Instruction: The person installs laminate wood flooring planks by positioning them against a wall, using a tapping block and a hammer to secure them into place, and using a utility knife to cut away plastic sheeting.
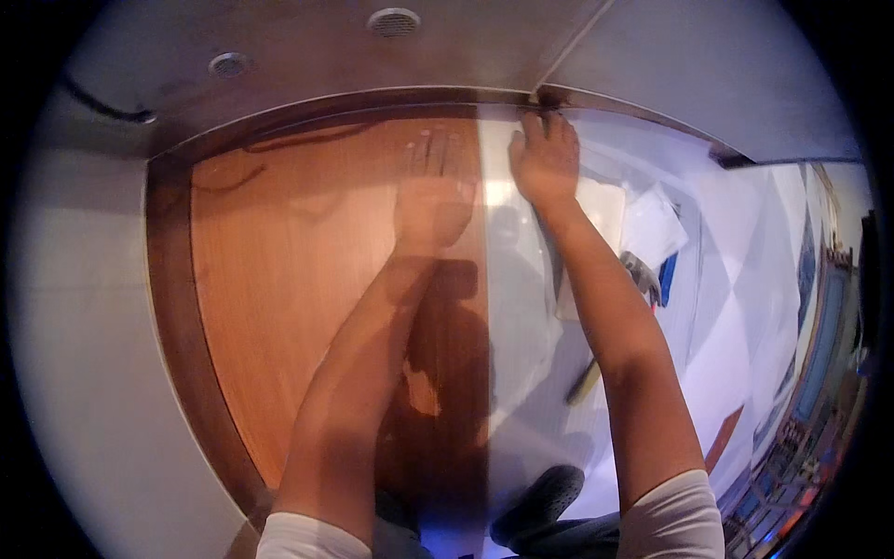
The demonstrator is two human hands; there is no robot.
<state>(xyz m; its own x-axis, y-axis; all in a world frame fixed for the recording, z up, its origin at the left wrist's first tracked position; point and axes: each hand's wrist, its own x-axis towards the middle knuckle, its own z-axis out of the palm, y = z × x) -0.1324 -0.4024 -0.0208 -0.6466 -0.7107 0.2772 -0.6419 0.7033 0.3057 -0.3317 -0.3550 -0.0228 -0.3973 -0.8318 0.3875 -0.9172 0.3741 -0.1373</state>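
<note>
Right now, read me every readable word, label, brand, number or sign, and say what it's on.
No text can be read.
Orange-brown wood-grain panel under the left hand: none visible.
White angular sheet by the right forearm: none legible.
Jumbled items, far right: too small and blurred.

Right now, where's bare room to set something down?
Most room: the wood-grain panel between the brown border strip and left forearm. Narrower: its shadowed part between left forearm and the pale surface. Crowded: around the right forearm, with a beige board, white sheet, blue item and yellowish handle.
</note>
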